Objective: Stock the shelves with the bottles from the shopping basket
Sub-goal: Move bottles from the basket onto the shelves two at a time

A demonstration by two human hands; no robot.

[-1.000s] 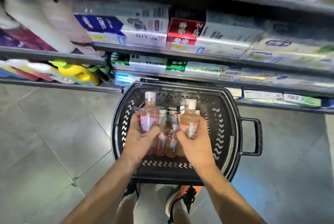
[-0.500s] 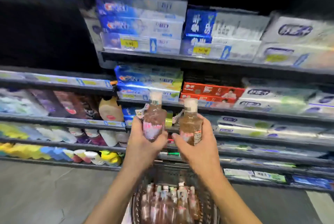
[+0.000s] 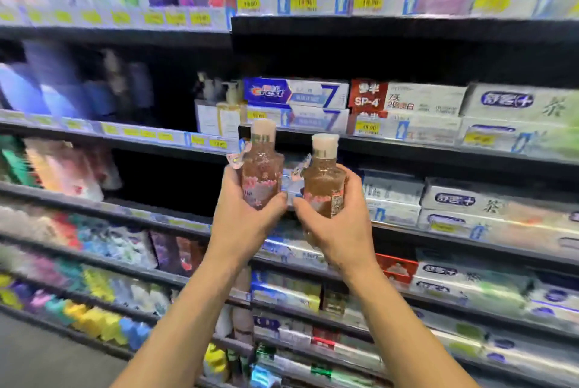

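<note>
- The left bottle [image 3: 261, 176] stands upright in the air in front of the shelves, filled with pinkish-amber liquid, with a pale cap on top and a pink flowered label low on its body.
- The left hand [image 3: 247, 218] is wrapped around the lower half of that bottle, thumb across the front of the label.
- The right bottle [image 3: 324, 182] is held just beside the first, also upright, slightly lower, with the same pale cap and amber liquid; a printed label shows on its right side.
- The right hand [image 3: 340, 224] is clasped around it from the right, thumb pointing toward the left hand, the two thumbs nearly touching.
- A small paper tag [image 3: 236, 157] hangs at the neck of the left bottle.
- Both bare forearms reach up from the near edge.
- Behind the bottles runs a dark shelf edge [image 3: 438, 149] with yellow price tags [image 3: 367, 127].
- On that shelf lie toothpaste boxes: a blue Crest box [image 3: 294, 93] and, to its right, a red and white box [image 3: 407, 99].
- A pump bottle [image 3: 230, 112] stands left of the Crest box.
- Shelves to the far left are blurred, holding colourful packs.
</note>
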